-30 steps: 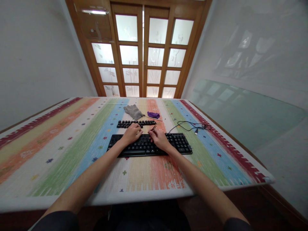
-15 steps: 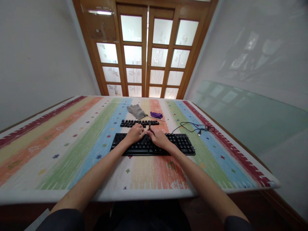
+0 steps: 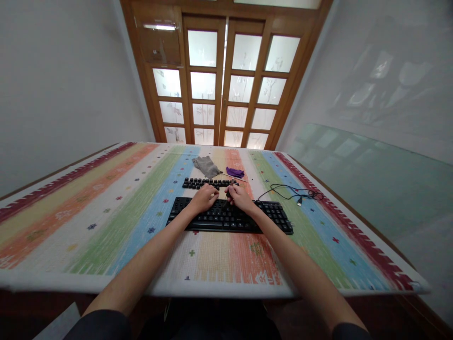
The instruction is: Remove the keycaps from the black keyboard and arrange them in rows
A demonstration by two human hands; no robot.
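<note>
A black keyboard (image 3: pixel 272 215) lies on the striped table mat, and both my hands rest on its upper middle. My left hand (image 3: pixel 203 199) sits on the top rows with its fingers curled; what they pinch, if anything, is hidden. My right hand (image 3: pixel 242 198) is closed on a small dark stick-like tool (image 3: pixel 228 194), whose tip points down at the keys between the two hands. Just behind the keyboard lies a row of loose black keycaps (image 3: pixel 205 182).
A grey cloth (image 3: pixel 205 165) and a purple cloth (image 3: pixel 235 172) lie beyond the keycaps. A black cable with a USB plug (image 3: pixel 290 191) is coiled to the right of the keyboard. The striped mat (image 3: pixel 106 208) covers the table; wooden glazed doors stand behind.
My right hand has tipped the tool from upright down toward the keys and shifted slightly toward my left hand. The view has drifted, so everything sits further right.
</note>
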